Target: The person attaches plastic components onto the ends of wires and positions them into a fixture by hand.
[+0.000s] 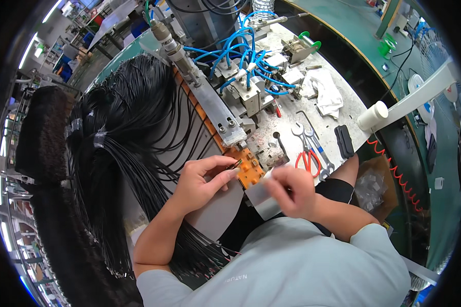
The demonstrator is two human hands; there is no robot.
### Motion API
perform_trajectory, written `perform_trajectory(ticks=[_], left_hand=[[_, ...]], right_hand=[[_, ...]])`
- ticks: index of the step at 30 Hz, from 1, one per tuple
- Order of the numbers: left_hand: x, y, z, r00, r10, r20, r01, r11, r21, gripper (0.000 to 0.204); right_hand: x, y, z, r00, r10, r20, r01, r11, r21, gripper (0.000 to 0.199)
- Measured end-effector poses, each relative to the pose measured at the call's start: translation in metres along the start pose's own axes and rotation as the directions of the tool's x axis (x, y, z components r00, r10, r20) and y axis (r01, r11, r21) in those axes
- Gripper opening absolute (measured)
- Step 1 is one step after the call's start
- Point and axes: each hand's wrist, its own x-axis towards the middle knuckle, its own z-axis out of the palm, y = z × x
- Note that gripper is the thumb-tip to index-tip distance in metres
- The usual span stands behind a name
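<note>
Across the bench's left side hangs a big bundle of black wires (123,153), fanned so single strands reach the orange jig (248,169) at the near edge, under the press (210,97) with its blue hoses. Left hand (202,184) pinches one thin wire end (236,163) between thumb and forefinger, right at the jig. Right hand (292,189) is blurred, fingers curled beside a grey block (264,197); its grip I cannot tell.

A brown cardboard box (381,187) stands at about four o'clock, just right of the person's right forearm, with crumpled clear plastic bags (370,188) filling its open top. Small pale tape labels (98,138) wrap the black wire bundles at nine o'clock. No screens show.
</note>
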Motion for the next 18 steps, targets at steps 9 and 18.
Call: perform_trajectory(ticks=[9, 18], left_hand=[[0.002, -0.002, 0.009, 0.989, 0.145, -0.006, -0.141, 0.972, 0.186, 0.017], [-0.001, 0.002, 0.002, 0.996, 0.078, 0.041, -0.084, 0.981, 0.175, 0.017]], right_hand=[[0.017, 0.017, 0.022, 0.996, -0.05, 0.071, 0.07, 0.946, -0.316, 0.014], [0.019, 0.009, 0.026, 0.99, 0.13, 0.059, -0.121, 0.983, -0.136, 0.011]])
